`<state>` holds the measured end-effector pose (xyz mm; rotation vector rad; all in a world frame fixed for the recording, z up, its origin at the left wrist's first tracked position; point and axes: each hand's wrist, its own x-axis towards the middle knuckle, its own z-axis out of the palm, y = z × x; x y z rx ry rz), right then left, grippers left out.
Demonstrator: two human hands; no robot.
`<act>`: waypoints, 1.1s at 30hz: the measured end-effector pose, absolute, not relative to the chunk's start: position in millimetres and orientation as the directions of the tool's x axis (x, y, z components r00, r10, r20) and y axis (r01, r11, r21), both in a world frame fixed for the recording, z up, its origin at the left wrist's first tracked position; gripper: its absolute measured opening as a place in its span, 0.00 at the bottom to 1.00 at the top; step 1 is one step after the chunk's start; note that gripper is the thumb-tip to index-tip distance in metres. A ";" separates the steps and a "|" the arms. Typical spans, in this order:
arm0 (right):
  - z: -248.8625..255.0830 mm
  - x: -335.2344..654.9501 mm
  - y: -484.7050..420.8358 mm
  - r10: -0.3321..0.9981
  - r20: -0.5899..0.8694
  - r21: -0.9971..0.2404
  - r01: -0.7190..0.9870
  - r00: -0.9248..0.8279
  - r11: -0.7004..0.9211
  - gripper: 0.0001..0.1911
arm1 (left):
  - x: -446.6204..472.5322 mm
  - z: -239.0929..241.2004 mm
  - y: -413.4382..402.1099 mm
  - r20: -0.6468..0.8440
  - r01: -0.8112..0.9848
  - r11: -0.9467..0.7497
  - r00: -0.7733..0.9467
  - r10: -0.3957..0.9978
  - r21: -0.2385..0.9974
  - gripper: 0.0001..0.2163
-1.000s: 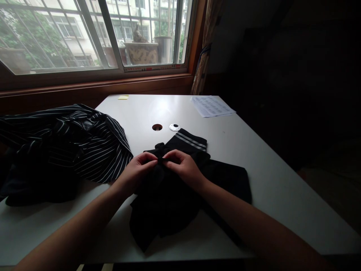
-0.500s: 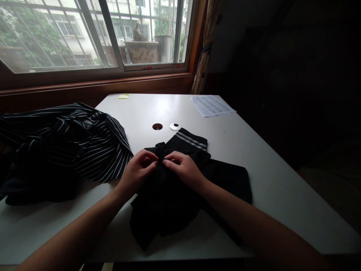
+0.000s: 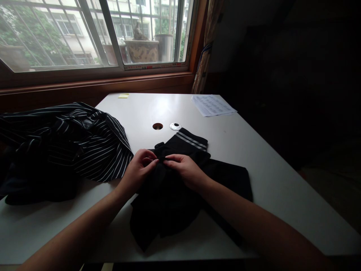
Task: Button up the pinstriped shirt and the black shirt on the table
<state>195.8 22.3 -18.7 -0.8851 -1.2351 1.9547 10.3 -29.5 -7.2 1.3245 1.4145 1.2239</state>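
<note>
A black garment point(image 3: 175, 203) lies crumpled on the white table, with two pale stripes on the sleeve or hem at its far end. My left hand point(image 3: 142, 162) pinches the dark cloth near the garment's upper middle, thumb against fingers. Close beside it, my right hand point(image 3: 184, 168) is closed in a pinch on the same cloth, its fingertips a short way from the left ones. The fabric is so dark that the exact part between the fingertips, perhaps a button or a seam, cannot be made out.
A heap of black-and-white striped cloth point(image 3: 104, 150) covers the table's left side. Beyond the garment are a round hole point(image 3: 157, 126) and a metal ring cover point(image 3: 175, 126). Printed sheets point(image 3: 213, 105) and a yellow sticky note point(image 3: 123, 96) lie at the far edge, below a barred window point(image 3: 146, 34).
My right hand's fingers have straightened and flattened slightly at the cloth. The left hand stays nearly in place, and the garment has barely shifted.
</note>
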 end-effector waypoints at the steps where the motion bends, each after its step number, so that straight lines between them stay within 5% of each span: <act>1: -19.1 195.2 22.5 0.825 -0.174 -0.941 -0.156 -0.538 -0.300 0.16 | 9.7 -7.7 -28.9 0.080 0.228 -0.051 -0.120 0.990 0.972 0.10; 6: -17.9 194.2 24.0 0.888 -0.042 -0.995 -0.065 -0.459 -0.080 0.12 | 8.2 -7.2 -28.3 0.259 0.373 -0.201 -0.112 0.959 0.906 0.08; 12: -13.1 196.0 24.2 0.882 0.049 -0.999 -0.010 -0.468 0.050 0.11 | 9.0 -3.2 -31.3 0.264 0.458 -0.227 -0.016 0.964 0.860 0.06; 27: -17.4 199.1 26.5 0.895 -0.097 -0.977 -0.132 -0.435 -0.170 0.13 | 16.9 -5.5 -34.8 0.136 0.210 -0.137 0.020 0.991 0.968 0.12; 33: -23.6 198.2 27.9 0.884 -0.086 -0.972 -0.158 -0.459 -0.176 0.13 | 14.5 -8.2 -31.6 0.098 0.306 -0.096 0.009 0.995 0.947 0.13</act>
